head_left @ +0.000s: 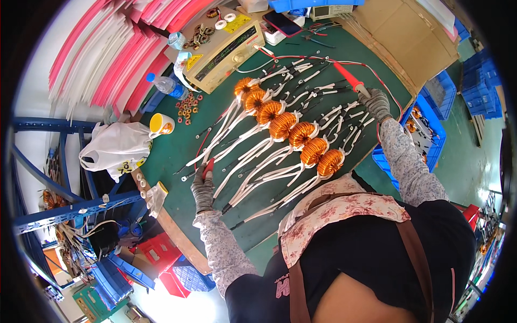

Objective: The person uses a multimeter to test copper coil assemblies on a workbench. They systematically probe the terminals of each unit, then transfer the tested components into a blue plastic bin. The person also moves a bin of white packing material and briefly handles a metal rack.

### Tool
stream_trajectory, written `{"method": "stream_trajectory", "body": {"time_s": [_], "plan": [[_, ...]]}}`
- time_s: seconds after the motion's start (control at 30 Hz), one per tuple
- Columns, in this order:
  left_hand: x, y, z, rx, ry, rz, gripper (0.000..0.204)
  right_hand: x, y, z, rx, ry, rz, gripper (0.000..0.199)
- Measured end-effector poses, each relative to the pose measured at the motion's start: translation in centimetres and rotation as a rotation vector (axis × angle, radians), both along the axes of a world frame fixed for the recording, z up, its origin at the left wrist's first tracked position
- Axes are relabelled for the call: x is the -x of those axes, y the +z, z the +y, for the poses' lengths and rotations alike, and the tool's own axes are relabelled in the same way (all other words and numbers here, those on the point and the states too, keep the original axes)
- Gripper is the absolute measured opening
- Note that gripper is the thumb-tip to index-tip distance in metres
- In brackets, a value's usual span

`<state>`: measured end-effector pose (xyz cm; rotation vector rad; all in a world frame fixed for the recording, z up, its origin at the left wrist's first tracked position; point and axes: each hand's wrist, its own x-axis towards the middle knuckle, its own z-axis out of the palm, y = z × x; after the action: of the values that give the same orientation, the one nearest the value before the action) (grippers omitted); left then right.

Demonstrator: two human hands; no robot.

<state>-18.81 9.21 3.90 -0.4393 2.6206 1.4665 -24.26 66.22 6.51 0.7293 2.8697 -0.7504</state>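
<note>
Across the green tabletop (pixel 177 145) runs a slanting row of several copper-wound toroidal coils (pixel 283 126). White-sleeved leads (pixel 258 180) fan out from both sides of the row, many ending in ring terminals. My right hand (pixel 377 104), in a grey glove, grips a red test probe (pixel 349 76) by its pale lower end, over the leads at the right. My left hand (pixel 203 191), also gloved, is closed around a smaller red probe or clip (pixel 208 168) beside the lead ends at the left. Whether that tip touches a terminal cannot be made out.
A beige bench meter (pixel 226 56) stands at the back, its cable reaching the right probe. Left of it are a water bottle (pixel 167 86), small rings (pixel 188 107), a yellow cup (pixel 161 125) and a white bag (pixel 116 148). A blue crate (pixel 436 134) sits at the right.
</note>
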Motion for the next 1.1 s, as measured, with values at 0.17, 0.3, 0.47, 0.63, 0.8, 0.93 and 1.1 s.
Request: {"method": "stream_trajectory", "body": {"time_s": [0.17, 0.3, 0.47, 0.63, 0.8, 0.93, 1.1], "plan": [[0.6, -0.4, 1.3, 0.088, -0.036, 0.014, 0.032, 0.6, -0.4, 0.1, -0.107, 0.046, -0.063, 0.032], [1.2, -0.6, 1.9, 0.147, -0.095, 0.081, 0.033, 1.0, -0.9, -0.3, -0.123, 0.04, -0.024, 0.033], [2.4, -3.1, 1.8, 0.034, -0.118, 0.078, 0.032, 0.7, -0.8, -0.4, -0.143, 0.074, -0.026, 0.033], [3.4, -5.1, 1.7, 0.043, -0.128, 0.101, 0.035, 0.6, -1.3, -0.5, -0.132, 0.071, 0.018, 0.031], [3.9, -7.0, 0.8, 0.178, -0.181, 0.189, 0.036, 1.3, -1.3, -0.5, -0.107, 0.1, -0.034, 0.03], [3.9, -6.9, 1.4, 0.178, -0.208, 0.164, 0.036, 1.2, -2.3, 0.2, -0.126, 0.093, -0.062, 0.028], [4.1, -6.1, 1.7, 0.11, -0.146, 0.122, 0.035, 1.0, -2.4, 0.0, -0.096, 0.097, -0.044, 0.026]]}}
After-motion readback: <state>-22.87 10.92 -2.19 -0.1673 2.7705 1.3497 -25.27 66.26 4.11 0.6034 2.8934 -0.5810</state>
